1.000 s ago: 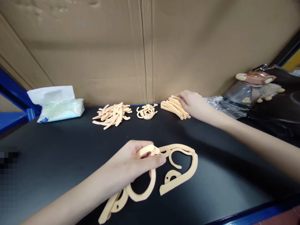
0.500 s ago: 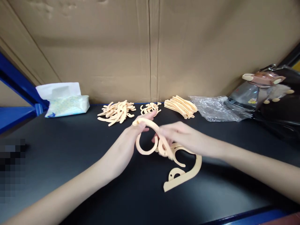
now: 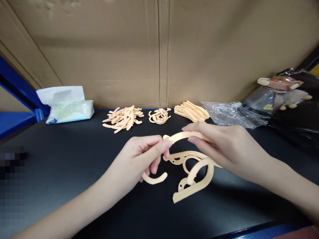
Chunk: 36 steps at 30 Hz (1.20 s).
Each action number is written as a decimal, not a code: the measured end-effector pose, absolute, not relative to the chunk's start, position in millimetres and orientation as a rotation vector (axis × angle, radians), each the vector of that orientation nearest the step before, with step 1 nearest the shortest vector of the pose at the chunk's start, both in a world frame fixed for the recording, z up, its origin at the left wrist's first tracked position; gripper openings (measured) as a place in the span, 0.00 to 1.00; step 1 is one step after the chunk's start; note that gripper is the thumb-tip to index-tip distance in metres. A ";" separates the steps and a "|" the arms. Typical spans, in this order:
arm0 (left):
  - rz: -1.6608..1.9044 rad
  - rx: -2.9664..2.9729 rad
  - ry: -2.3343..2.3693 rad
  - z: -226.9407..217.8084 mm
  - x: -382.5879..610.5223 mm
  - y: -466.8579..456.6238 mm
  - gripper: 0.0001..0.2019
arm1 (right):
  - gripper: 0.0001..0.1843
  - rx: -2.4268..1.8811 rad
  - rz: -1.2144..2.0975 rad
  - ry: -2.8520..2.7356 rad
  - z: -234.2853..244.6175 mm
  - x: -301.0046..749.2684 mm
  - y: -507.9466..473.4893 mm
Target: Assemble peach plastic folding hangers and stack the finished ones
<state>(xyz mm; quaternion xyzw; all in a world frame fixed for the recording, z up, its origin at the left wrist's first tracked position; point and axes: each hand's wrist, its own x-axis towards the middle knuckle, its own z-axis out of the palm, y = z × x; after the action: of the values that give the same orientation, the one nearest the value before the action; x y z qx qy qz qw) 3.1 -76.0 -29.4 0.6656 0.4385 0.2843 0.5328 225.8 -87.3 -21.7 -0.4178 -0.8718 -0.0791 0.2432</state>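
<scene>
My left hand [image 3: 143,157] pinches the joint end of a cream plastic folding hanger part, with its open curved hook [image 3: 156,180] hanging below the fingers. Between thumb and fingers, my right hand [image 3: 221,146] grips the curved hanger arm [image 3: 183,135], which reaches across to the left fingertips. Another curved strip [image 3: 200,164] comes down from beneath the right hand; its upper link is hidden. On the table under the hands lies a folded cream hanger [image 3: 196,192], with a hook ring and small holed tabs.
Along the back of the black table [image 3: 119,212] sit a pile of curved arms [image 3: 126,118], a small pile of hooks [image 3: 159,116] and a stack of strips [image 3: 191,111]. A tissue pack [image 3: 71,111] stands left; a clear plastic bag [image 3: 226,114] and a bottle [image 3: 261,99] are right.
The held hanger has turned, with its arm now stretching sideways between the hands. My right hand has moved right along the arm; my left thumb now presses on the joint.
</scene>
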 end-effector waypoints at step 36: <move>0.897 1.778 1.281 -34.9 18.4 26.5 0.28 | 0.07 -0.854 0.785 -1.574 -14.1 240.8 -70.8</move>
<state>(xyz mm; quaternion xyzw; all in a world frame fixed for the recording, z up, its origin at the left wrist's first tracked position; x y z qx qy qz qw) 18.4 26.5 -34.9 0.6954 0.5010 0.3507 0.3774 240.8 -70.8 -14.1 -0.3622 -0.6676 0.3330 0.5588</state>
